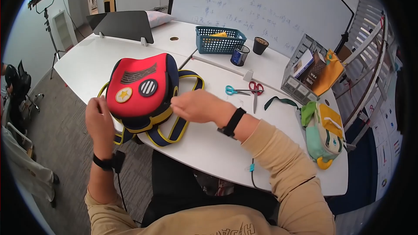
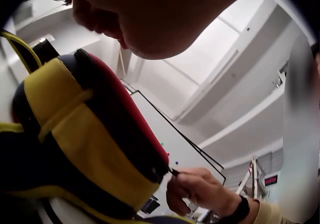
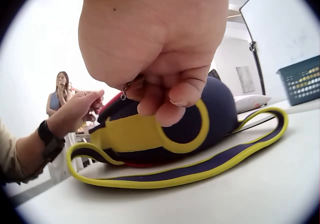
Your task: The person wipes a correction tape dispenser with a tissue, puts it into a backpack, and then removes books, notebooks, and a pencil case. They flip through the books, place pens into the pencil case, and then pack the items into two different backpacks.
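A red, navy and yellow backpack with a star badge and a striped badge lies on the white table in front of me. At its right corner my right hand pinches a small zipper pull; in the right wrist view the pull's metal ring shows beside the curled fingers. My left hand is raised at the bag's left side, its fingers loosely bent close to the red edge. In the left wrist view a gap shows between that hand and the bag. A yellow-edged navy strap loops over the tabletop.
Beyond the bag stand a teal basket, a mesh pen cup and a small pot. Two pairs of scissors, one with red handles, lie to the right. A green and cream backpack and a grey crate sit farther right.
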### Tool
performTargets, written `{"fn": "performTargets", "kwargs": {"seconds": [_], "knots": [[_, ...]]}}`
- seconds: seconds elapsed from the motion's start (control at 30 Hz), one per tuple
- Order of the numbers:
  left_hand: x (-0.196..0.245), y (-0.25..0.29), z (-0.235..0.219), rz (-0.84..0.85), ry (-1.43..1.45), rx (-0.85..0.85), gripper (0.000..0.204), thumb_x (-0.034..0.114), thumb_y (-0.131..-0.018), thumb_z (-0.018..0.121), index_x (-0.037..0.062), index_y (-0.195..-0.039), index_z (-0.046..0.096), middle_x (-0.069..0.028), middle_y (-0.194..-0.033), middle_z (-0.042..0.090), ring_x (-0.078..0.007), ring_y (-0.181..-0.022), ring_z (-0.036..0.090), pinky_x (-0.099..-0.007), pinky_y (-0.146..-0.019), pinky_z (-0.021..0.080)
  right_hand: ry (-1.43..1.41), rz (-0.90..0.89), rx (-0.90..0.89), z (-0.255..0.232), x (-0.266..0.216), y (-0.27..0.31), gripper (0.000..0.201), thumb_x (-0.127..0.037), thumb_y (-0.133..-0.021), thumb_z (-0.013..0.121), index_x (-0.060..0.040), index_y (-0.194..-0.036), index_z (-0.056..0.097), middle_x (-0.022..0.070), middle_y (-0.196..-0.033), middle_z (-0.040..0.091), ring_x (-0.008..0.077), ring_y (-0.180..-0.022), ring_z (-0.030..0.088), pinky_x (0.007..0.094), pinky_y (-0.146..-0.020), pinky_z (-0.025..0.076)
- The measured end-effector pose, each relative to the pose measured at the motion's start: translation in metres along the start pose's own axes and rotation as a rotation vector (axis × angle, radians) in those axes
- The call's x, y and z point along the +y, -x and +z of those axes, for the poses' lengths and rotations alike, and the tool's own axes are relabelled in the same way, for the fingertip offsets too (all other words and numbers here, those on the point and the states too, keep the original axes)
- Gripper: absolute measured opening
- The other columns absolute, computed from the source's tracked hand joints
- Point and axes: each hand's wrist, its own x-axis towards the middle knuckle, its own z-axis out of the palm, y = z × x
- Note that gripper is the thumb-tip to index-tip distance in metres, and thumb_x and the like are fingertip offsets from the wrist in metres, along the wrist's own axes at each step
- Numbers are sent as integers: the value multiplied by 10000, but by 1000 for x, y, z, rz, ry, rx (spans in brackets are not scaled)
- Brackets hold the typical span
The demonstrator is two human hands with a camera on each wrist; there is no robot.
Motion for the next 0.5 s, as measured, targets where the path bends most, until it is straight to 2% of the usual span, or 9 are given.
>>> {"fn": "performTargets", "kwargs": {"seconds": [0.03,0.1,0.17,0.2,0.3,0.33,0.4,0.5], "knots": [[24,12,0,201,-154,118,210,234,-1052,839,46,-1042,746,-92,-905,710,-250,-829,730,-388,-694,567,-29,-7,-4,5,-8,-2,303,-303,-1173,554,-66,-999,626,186,-896,703,442,-886,725,565,-780,572],[74,43,-3,268,86,-156,350,184,-919,934,66,-1171,723,-128,-1086,718,-317,-1022,713,-446,-889,553,-64,-27,25,12,-22,-3,314,-295,-1163,570,-60,-963,629,178,-851,698,444,-854,725,564,-756,570],[102,54,6,500,0,-134,487,136,-785,984,85,-1197,730,-104,-1091,714,-328,-1076,697,-481,-1006,520,-54,-37,35,14,-30,-2,315,-291,-1158,579,-58,-952,631,171,-831,698,443,-828,726,559,-739,570],[99,59,19,450,59,-140,455,96,-773,962,101,-1172,744,-81,-1073,716,-330,-1120,677,-493,-1036,484,-48,-70,37,14,-31,-1,315,-290,-1156,582,-59,-948,632,169,-827,700,441,-819,727,558,-732,570],[75,58,38,523,41,-125,380,77,-795,948,101,-1124,761,-69,-1043,713,-323,-1065,676,-473,-976,482,-25,-132,34,17,-34,5,312,-291,-1147,594,-63,-939,636,166,-819,707,435,-796,730,552,-713,570],[74,56,37,523,88,-153,305,66,-807,936,97,-1061,770,-65,-1002,700,-325,-1019,666,-474,-934,474,-3,-133,33,16,-33,5,310,-292,-1143,599,-65,-936,637,169,-820,709,432,-792,731,548,-707,570],[67,54,35,522,121,-185,277,39,-803,924,81,-1021,757,-96,-976,676,-354,-1001,657,-482,-921,480,48,-85,21,10,-26,3,306,-309,-1135,606,-78,-939,647,164,-842,723,428,-821,739,554,-716,570],[62,53,19,548,118,-190,257,21,-821,895,76,-1021,743,-112,-960,656,-377,-1005,656,-495,-930,481,73,-46,191,4,18,-9,321,-343,-1122,603,-93,-931,667,164,-841,755,436,-859,770,596,-730,591]]}}
